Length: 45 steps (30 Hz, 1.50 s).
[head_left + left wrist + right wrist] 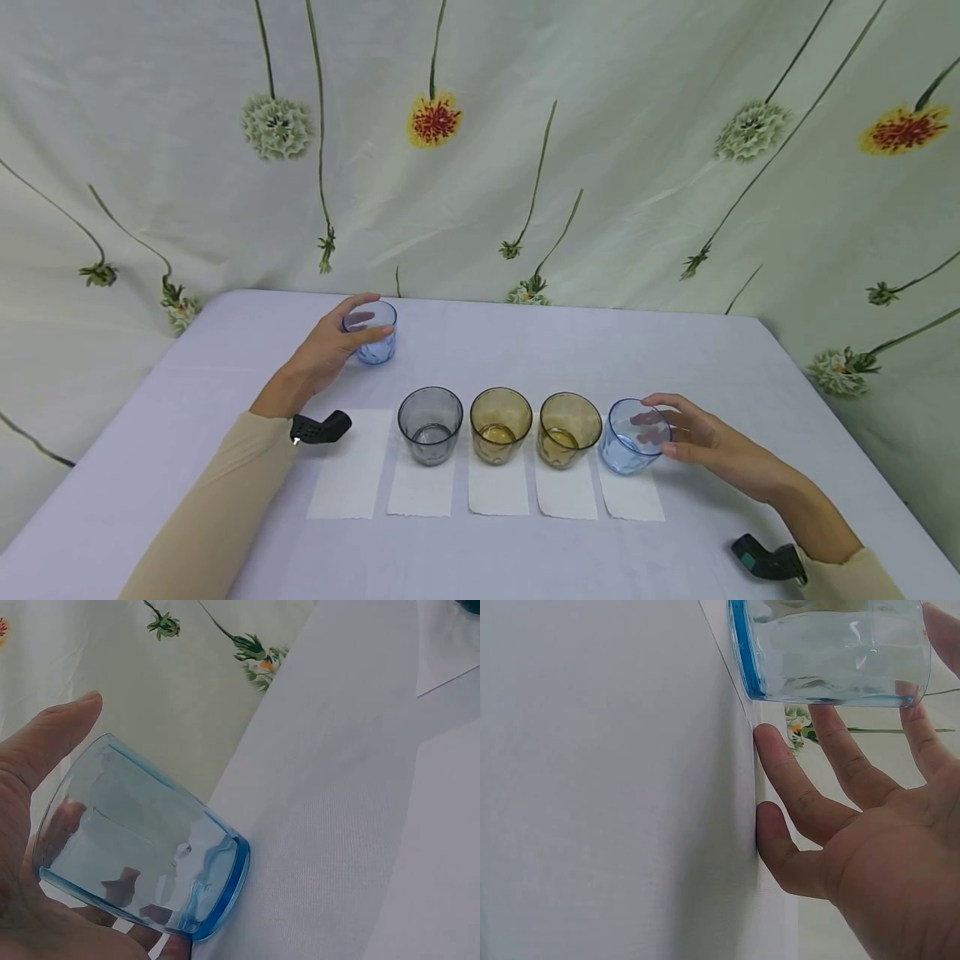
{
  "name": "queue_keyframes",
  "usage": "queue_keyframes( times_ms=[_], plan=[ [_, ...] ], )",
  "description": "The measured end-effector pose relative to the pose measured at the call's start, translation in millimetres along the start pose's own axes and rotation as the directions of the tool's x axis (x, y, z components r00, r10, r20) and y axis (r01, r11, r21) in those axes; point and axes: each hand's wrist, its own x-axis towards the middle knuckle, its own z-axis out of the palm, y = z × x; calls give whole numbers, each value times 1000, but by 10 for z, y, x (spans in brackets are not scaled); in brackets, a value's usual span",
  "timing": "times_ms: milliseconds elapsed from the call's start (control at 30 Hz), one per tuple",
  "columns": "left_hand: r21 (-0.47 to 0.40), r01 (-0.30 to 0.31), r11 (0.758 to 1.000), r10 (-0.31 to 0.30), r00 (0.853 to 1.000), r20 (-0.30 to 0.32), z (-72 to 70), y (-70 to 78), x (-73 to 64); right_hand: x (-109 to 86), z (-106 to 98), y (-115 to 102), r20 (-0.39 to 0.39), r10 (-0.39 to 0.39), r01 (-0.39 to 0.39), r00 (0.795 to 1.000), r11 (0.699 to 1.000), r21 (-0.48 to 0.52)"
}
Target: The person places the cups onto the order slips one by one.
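Observation:
A clear blue glass is at the far left of the table, and my left hand grips it, thumb on the near side and fingers behind. In the left wrist view this blue glass sits between thumb and fingers. A second blue glass stands at the right end of a row, at a paper strip. My right hand holds it near the rim between thumb and fingers; the lower fingers are spread apart from it in the right wrist view. Beside it stand two amber glasses and a grey glass.
Several white paper strips lie in a row on the white-covered table. The leftmost strip has no glass on it. Behind the table hangs a flowered cloth. A black wrist device sits by the left sleeve.

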Motion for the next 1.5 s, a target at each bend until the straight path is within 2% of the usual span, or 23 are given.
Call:
queue_keyframes(
  times_ms=[533,833,1200,1367,1500],
  plan=[
    [-13,-2,1000,2,1000,6,4,-16,11,-8,7,-14,-5,7,-7,1000,1000,-7],
    [21,10,1000,-10,1000,-4,18,-14,15,-25,6,-10,-3,-7,7,1000,1000,-2],
    [20,7,1000,-7,1000,-7,44,4,21,-26,-2,-32,-11,-5,4,1000,1000,-23],
    [63,-12,998,13,1000,-17,39,-15,16,-19,-5,-26,-12,-7,7,1000,1000,-19],
    [135,-36,990,40,999,-23,20,-41,-27,-25,-12,-28,-3,-1,1,1000,1000,-19]
  ],
)
